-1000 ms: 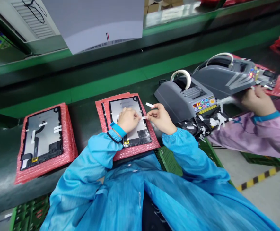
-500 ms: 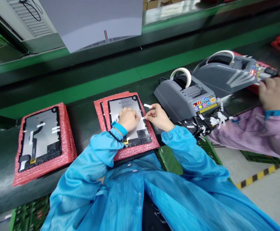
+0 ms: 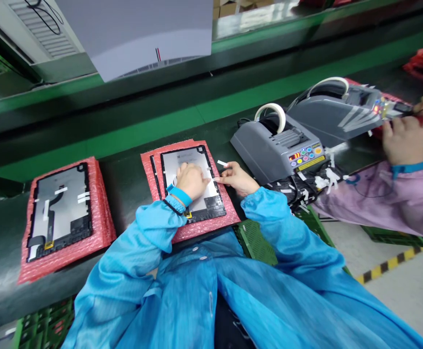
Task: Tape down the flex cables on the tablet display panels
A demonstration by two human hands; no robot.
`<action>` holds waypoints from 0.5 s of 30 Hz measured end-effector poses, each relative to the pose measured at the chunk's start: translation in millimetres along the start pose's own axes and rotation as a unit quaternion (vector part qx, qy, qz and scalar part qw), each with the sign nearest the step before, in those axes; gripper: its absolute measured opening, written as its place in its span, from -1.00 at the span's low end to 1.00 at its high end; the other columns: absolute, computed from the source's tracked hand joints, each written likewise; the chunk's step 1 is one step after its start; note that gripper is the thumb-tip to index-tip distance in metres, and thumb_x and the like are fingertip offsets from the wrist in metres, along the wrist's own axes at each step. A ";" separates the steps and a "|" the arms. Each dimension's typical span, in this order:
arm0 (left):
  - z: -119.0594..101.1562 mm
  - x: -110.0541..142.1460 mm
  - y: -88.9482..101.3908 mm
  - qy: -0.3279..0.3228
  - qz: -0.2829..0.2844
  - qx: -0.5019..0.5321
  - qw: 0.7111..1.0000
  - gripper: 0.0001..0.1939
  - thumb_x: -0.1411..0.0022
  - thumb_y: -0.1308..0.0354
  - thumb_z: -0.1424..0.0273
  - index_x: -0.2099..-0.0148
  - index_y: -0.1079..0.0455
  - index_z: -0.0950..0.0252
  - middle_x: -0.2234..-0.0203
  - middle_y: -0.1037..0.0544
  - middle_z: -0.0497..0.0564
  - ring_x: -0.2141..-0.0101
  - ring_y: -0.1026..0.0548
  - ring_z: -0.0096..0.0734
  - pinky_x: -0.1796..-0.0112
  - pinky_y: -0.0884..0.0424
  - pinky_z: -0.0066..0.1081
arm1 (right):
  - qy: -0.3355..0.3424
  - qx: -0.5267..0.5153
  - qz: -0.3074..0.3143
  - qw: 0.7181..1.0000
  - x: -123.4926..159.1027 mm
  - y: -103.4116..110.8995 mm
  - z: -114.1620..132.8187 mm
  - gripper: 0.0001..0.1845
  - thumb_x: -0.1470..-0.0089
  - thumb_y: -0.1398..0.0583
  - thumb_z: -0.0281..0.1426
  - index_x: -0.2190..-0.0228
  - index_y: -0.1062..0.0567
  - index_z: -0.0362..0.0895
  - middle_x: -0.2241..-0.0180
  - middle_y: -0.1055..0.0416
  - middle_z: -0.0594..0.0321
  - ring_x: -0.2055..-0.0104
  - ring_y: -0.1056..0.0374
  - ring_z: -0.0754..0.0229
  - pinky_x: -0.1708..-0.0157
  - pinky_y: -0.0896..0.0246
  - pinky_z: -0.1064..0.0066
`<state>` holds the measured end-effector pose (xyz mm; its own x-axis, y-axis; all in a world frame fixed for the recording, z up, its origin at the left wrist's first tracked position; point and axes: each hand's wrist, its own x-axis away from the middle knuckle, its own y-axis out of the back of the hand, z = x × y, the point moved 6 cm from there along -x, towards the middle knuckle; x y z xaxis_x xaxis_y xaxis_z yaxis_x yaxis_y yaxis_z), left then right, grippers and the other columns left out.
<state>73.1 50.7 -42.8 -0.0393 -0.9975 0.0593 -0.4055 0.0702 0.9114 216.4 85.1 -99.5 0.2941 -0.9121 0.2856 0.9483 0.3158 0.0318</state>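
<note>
A tablet screen panel with a silver back and black border lies on pink bubble-wrap bags in front of me. My left hand rests on the middle of the panel, fingers bent and slightly apart, thumb reaching toward its right edge. That hand hides part of a dark flex cable. A short strip of white tape sticks up from the fingers of my right hand, which is closed on it. The thumb tip of this hand touches the panel's right edge, where a small white piece shows.
A similar panel with white tape pieces lies on a bubble-wrap stack at left. Right of my hands stand a grey tape dispenser and a second dispenser. Tape scraps hang below. A co-worker's hands are at far right.
The white piece between my two hands is now down at the panel's edge, and my left fingers have come slightly away from my right. The co-worker's hand has moved, and a second one shows.
</note>
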 end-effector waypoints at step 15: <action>-2.4 -14.2 25.0 -0.081 -0.016 0.117 0.990 -0.82 -0.22 -0.14 0.38 0.45 -0.38 0.29 0.45 -0.46 -0.04 0.30 -0.37 -0.34 0.12 -0.27 -0.30 | 0.178 0.197 0.063 0.962 26.4 -3.2 57.1 -0.63 -0.08 -0.11 -0.04 0.44 -0.39 -0.10 0.55 -0.26 0.33 0.45 -0.17 0.24 0.38 -0.08 0.37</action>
<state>65.6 66.6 -19.9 -0.1617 -0.9855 -0.0513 -0.6080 0.0586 0.7917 214.3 75.0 -37.3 0.4918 -0.8701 -0.0339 0.8050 0.4395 0.3985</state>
